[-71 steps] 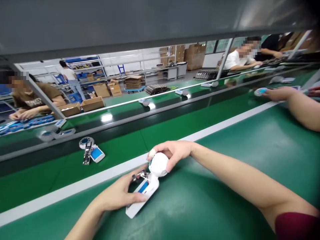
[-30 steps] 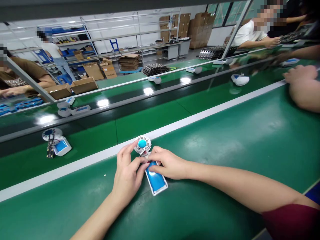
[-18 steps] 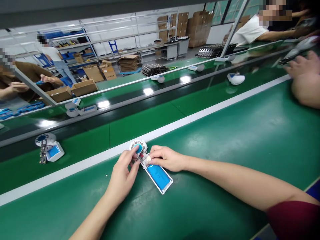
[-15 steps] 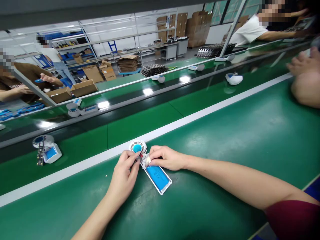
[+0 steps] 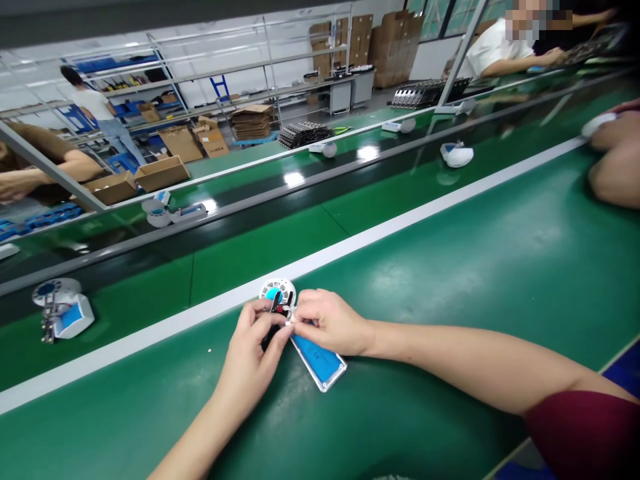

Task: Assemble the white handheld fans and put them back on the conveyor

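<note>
An opened white handheld fan housing lies on the green mat, its round head [image 5: 290, 285] at the far end and a blue battery [image 5: 323, 363] in its handle. My left hand [image 5: 250, 350] is closed, pinching a small dark circuit board [image 5: 275, 308] above the joint of head and handle. My right hand [image 5: 334, 325] is also closed, its fingertips meeting the left thumb and forefinger. A small white piece [image 5: 289, 323], which looks like a wire connector, is between the fingertips. The fingers partly hide the board and wires.
A green conveyor belt [image 5: 240, 257] runs beyond the white edge strip [image 5: 370, 245]. It carries another opened fan [image 5: 75, 317] at left and a white fan part [image 5: 457, 155] at right. A co-worker's hand [image 5: 613, 160] is at the right edge. Cardboard boxes [image 5: 163, 173] stand across the line.
My hands have come together at the white piece, and the board has turned. The opened fan on the near belt has shifted left. The co-worker at far left has leaned in.
</note>
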`<state>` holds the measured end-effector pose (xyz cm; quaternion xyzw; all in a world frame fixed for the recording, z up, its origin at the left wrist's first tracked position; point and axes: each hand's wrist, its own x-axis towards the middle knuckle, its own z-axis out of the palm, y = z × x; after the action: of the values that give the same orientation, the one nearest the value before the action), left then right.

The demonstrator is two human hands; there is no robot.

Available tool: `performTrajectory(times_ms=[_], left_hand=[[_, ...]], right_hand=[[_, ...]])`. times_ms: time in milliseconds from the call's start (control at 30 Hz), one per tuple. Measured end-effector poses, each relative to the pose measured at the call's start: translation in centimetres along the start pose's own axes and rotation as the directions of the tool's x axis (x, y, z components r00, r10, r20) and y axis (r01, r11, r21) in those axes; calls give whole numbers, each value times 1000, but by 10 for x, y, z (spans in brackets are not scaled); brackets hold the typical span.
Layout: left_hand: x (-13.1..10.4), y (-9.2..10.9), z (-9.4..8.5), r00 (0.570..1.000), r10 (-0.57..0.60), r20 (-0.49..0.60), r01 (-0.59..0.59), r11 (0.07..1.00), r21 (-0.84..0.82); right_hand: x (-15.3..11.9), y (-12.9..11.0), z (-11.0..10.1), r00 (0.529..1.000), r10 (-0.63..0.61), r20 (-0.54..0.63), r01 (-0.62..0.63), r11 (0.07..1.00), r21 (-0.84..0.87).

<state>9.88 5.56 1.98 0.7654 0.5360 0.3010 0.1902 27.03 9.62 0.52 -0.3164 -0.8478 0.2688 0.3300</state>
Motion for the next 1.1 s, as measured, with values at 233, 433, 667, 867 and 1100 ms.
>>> performTrajectory(times_ms=[233,433,667,867,1100], left_hand=[[-1,-1,0,999,-46,16,47,997,-61],[-2,-4,4,998,-60,35,64,989,-132],[0,1,5,994,-93,52,100,984,-145],[1,2,5,988,-139,67,149,972,-180],[-1,3,5,988,-139,67,149,972,-180]], right_hand=[[3,3,-5,986,-37,164,11,987,160],[3,-4,-4,992,85,-96,-60,968,244],[5,-6,-6,983,172,-69,-156,970,184],[2,-3,-1,991,136,-18,-132,982,131],[-1,-6,0,981,153,-117,-143,985,93]])
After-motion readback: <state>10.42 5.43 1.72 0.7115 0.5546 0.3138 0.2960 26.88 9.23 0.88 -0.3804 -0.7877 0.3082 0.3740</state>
